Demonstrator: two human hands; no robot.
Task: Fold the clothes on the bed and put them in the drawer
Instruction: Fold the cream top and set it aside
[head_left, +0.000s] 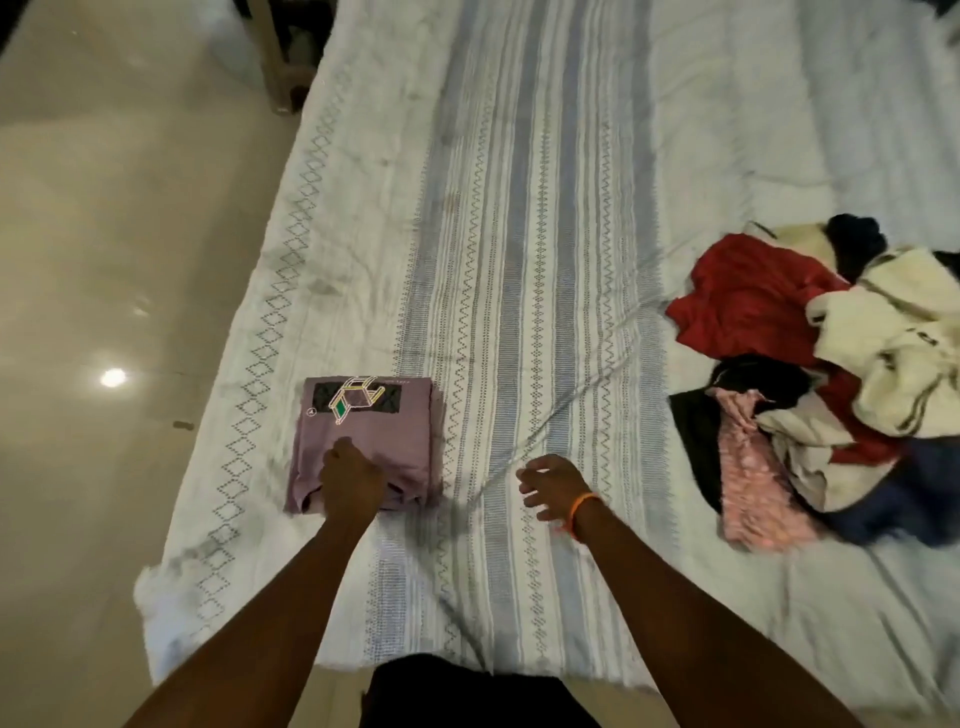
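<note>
One folded garment, a purple T-shirt (363, 441), lies near the left edge of the bed (519, 208), a neat rectangle with its printed graphic on the far end, facing up. The left hand (353, 480) rests on the near end of this shirt with fingers curled down onto the fabric; whether they pinch the cloth or only press on it cannot be told from this angle.

The right hand (553, 486) hovers above the striped bedsheet just right of the shirt, not touching it, fingers spread and loosely bent, holding nothing. An orange band (584, 512) sits on that wrist.

The unfolded pile of clothes (821, 384) lies well apart on the right side of the bed. Visible in it: a red garment (748, 296), a cream garment (893, 338), a pink patterned piece (753, 483) at the near edge, black fabric (727, 395) beside the pink, and a dark blue item (914, 493) at the near right. The pieces overlap; their individual shapes cannot be made out.

A glossy tiled floor (104, 208) runs along the left of the bed, with a bright light reflection on it. No drawer shows in the view.
</note>
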